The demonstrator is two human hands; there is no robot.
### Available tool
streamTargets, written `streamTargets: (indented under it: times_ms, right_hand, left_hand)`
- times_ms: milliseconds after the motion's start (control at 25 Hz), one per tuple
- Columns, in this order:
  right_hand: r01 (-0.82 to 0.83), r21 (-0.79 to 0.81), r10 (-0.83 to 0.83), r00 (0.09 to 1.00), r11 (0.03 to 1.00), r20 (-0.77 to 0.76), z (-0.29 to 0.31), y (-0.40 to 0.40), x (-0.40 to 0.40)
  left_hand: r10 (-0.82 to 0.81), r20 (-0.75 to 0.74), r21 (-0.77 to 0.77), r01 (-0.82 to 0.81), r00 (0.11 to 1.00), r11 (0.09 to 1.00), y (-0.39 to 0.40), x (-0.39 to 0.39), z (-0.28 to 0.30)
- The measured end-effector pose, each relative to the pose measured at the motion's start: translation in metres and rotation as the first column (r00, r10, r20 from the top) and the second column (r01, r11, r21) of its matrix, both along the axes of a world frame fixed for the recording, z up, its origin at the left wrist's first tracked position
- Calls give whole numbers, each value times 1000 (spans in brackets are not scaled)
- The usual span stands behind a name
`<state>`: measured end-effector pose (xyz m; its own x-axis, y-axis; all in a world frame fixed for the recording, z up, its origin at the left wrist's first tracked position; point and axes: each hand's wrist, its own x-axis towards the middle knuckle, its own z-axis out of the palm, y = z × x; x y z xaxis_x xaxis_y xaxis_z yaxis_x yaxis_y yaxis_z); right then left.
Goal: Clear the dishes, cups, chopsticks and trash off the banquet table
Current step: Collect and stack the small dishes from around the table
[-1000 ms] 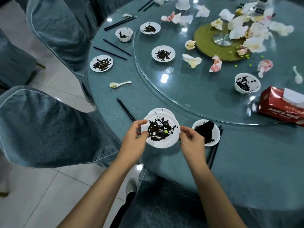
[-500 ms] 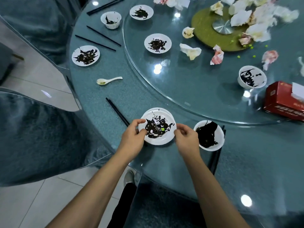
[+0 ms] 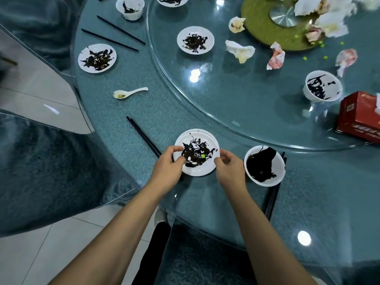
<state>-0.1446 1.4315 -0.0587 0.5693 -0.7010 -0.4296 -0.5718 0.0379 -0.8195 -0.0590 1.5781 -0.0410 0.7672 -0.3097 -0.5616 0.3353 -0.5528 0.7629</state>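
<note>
While both hands close on the soiled saucer [image 3: 196, 154] at the near edge of the table [image 3: 127, 128], the step in hand looks like gathering small plates into a stack. A second rim shows just behind, so it seems to sit on another saucer. The left hand [image 3: 167, 168] pinches the left rim, thumb on top; the right hand [image 3: 229, 169] pinches the right rim. The saucer lies between the two grips. Next, probably a level lift, minding the dark sauce, with the stained bowl [image 3: 264, 165] just beside.
</note>
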Motion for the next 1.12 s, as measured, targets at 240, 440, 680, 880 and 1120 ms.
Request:
streamTargets:
  times_ms: [240, 440, 680, 880, 1120]
  right_hand:
    - [-29, -13, 30, 999, 999, 13, -3, -2, 5]
    - [-19, 3, 19, 1000, 1000, -23, -3, -2, 6]
    - [-19, 5, 19, 999, 1000, -26, 4, -2, 7]
    - [11, -3, -11, 1000, 1000, 2, 15, 4, 8]
    - [129, -27, -129, 992, 991, 12, 31, 26, 14]
  left_hand:
    - [-28, 15, 42, 27, 1000, 999, -2, 7, -9]
    - [-29, 16, 39, 28, 999, 999, -4, 8, -12]
    - [-29, -6, -8, 29, 1000, 1000, -3, 11, -9]
    - [-42, 12, -41, 42, 999, 998, 4, 16, -2]
    - [-40, 16, -142, 42, 999, 989, 26, 32, 12]
